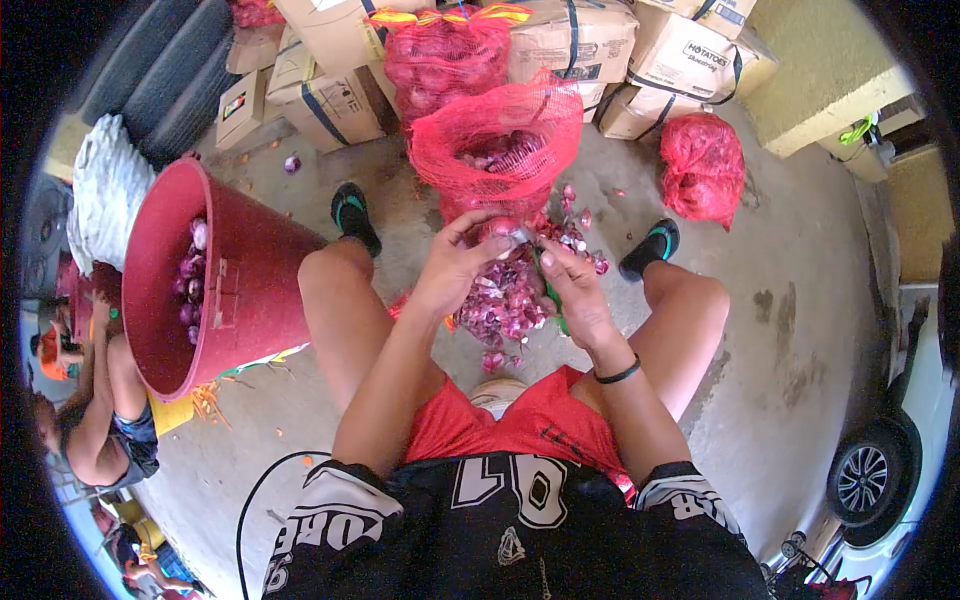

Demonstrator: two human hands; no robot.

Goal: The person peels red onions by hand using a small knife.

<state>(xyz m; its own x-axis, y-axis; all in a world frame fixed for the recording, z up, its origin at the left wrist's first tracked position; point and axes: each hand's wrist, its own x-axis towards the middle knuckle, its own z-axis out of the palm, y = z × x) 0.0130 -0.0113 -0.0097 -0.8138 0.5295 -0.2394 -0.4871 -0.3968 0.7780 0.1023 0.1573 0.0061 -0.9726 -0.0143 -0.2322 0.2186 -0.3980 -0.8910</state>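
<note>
My left hand (462, 262) is closed around a red onion (499, 229), held above the floor between my knees. My right hand (577, 290) grips a small knife (521, 236), its blade against the onion; part of a green handle shows by the fingers. Beneath both hands lies a heap of purple onion skins and trimmings (505, 300). Just beyond them stands an open red mesh sack (440, 175) with onions (505, 152) inside.
A large red bin (250, 270) with onions (190, 285) stands left. Another full mesh sack (445, 65) and strapped cardboard boxes (575, 45) line the back. A red bag (702, 165) sits to the right, and a car wheel (865, 478) lower right. A co-worker (100, 430) sits left.
</note>
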